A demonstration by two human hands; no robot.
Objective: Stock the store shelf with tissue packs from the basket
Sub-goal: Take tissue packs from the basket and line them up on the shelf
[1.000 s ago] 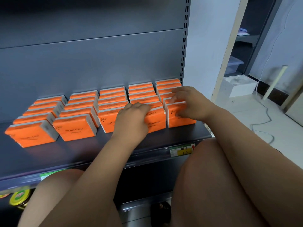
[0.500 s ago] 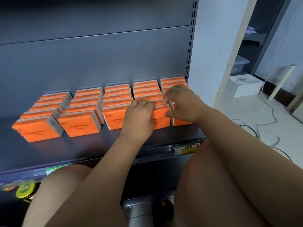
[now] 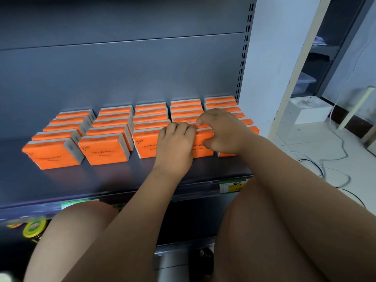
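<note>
- Head view: five files of orange cotton tissue packs [image 3: 105, 151] stand on edge on the grey store shelf [image 3: 122, 180]. They run from its back panel toward the front edge with the printed faces outward, probably so a shopper can read them.
- The front tissue pack [image 3: 204, 139] of the fourth file from the left is the one being handled. It sits toward the shelf's right end, with a bare strip of shelf between it and the front edge.
- The right hand [image 3: 222, 132] pinches this pack, thumb against its front face and forefinger hooked over its top.
- The left hand [image 3: 175, 144] has its fingers curled over the pack's top edge at the left end, and its back hides much of the front face there.
- The pack lies between and under both hands and seems to rest on the shelf rather than being lifted.
- Holding both ends looks like a way to square it flush with the front packs on either side.
- The basket is not in view, and a price label [image 3: 234, 186] sits on the front rail.
</note>
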